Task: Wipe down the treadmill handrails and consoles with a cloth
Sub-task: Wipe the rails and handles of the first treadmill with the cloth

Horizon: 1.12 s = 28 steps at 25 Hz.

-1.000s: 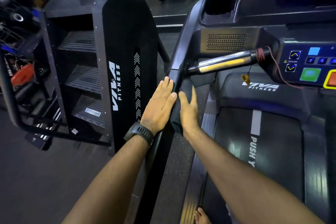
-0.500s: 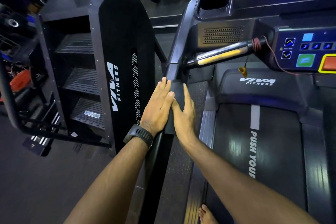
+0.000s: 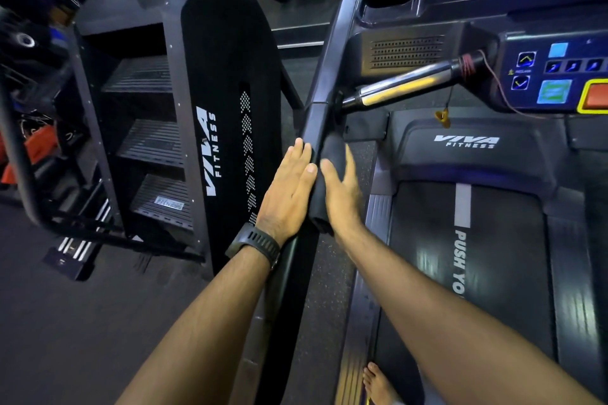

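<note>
Mostly, both hands lay flat against the handrail (image 3: 319, 89) on the person's left side, one hand on each side of it. The left hand (image 3: 289, 194), with a black watch (image 3: 256, 244) on its wrist, was on the outer side, its fingers straight and close together and the tips touching the rail. The right hand (image 3: 342, 196) was on the inner side, fingers also straight and the thumb held apart. It pressed on a dark cloth (image 3: 330, 154) that was draped over the rail between the two hands.

The cloth was almost the same colour as the rail, so its edges were hard to make out. It could be followed only from just above the right fingertips down to near the right wrist. Whether it reached under the left palm, I cannot tell. The right hand was slightly blurred.

The console (image 3: 556, 76) was cut off by the right edge, so that only part of its red button (image 3: 596, 98) showed. The white lettering on the belt (image 3: 493, 240) was partly covered by the right forearm and read only "PUSH YO". A bare foot (image 3: 378, 383) was cut by the bottom edge. Left of the rail stood a black stair machine (image 3: 217, 52), and the things behind it were too dark to name.
</note>
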Tool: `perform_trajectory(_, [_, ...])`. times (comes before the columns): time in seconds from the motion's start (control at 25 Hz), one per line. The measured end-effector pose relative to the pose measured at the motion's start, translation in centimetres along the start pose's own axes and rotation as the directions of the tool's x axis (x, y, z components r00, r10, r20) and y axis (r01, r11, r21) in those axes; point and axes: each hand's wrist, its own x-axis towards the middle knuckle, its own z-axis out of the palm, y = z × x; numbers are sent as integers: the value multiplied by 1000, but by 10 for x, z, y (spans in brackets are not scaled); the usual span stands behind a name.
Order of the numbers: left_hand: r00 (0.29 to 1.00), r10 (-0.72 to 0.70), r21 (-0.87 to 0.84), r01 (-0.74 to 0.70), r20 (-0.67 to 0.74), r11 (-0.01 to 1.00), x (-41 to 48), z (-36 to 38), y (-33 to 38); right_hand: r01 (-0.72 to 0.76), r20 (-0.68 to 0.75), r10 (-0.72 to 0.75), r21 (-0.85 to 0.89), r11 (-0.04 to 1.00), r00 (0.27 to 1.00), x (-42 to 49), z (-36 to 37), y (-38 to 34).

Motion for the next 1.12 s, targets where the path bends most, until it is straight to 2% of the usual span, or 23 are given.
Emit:
perform_trajectory(0.04, [1000, 0, 16, 0, 8, 1000, -4, 0, 0, -83, -12, 83, -1, 997, 997, -6, 1, 6])
perform_trajectory(0.08, [1000, 0, 24, 0, 12, 1000, -6, 0, -1, -74, -6, 74, -8, 997, 997, -21, 0, 9])
perform_trajectory(0.2, [1000, 5, -9, -5, -5, 1000, -11, -1, -1, 127, -1, -127, -84, 988, 992, -46, -5, 5])
perform_trajectory(0.24, [1000, 1, -9, -1, -5, 1000, -13, -1, -2, 152, 2, -152, -98, 984, 988, -38, -4, 7])
perform_trajectory(0.36, [1000, 6, 27, -7, 11, 1000, -25, 1, -4, -82, -5, 82, -14, 997, 997, -32, -1, 19])
perform_trajectory(0.4, [1000, 13, 27, -13, 10, 1000, -28, 0, -5, -82, -6, 82, -19, 996, 997, -42, -1, 21])
perform_trajectory(0.56, [1000, 14, 0, -14, 4, 1000, -33, 0, -7, 119, -1, -120, -94, 988, 993, -54, -2, 11])
perform_trajectory(0.6, [1000, 8, 9, -8, 10, 1000, -36, 0, -7, 82, 7, -81, -58, 995, 997, -50, -1, 12])
perform_trajectory(0.68, [1000, 16, 26, -16, 13, 1000, -43, 1, -8, -106, -4, 106, -20, 994, 994, -51, 0, 22])
perform_trajectory(0.72, [1000, 23, 25, -23, 12, 999, -45, 0, -9, -113, 2, 113, -43, 993, 994, -61, 0, 23])
perform_trajectory(0.88, [999, 34, -16, -33, 3, 999, -52, -1, -9, 120, 17, -119, -84, 989, 993, -79, -4, 15])
perform_trajectory(0.92, [1000, 28, -12, -28, 7, 1000, -54, 0, -9, 114, 23, -113, -46, 992, 993, -75, -2, 17])
perform_trajectory(1.0, [1000, 20, 12, -21, 18, 1000, -61, 1, -12, -78, 14, 78, 33, 996, 997, -77, 1, 25])
perform_trajectory(1.04, [1000, 22, 16, -23, 19, 1000, -64, 1, -13, -111, 23, 110, 41, 993, 994, -87, 2, 26])
perform_trajectory(1.12, [999, 30, 3, -30, 16, 1000, -70, 0, -15, -26, 39, 24, 37, 999, 999, -103, 0, 21])
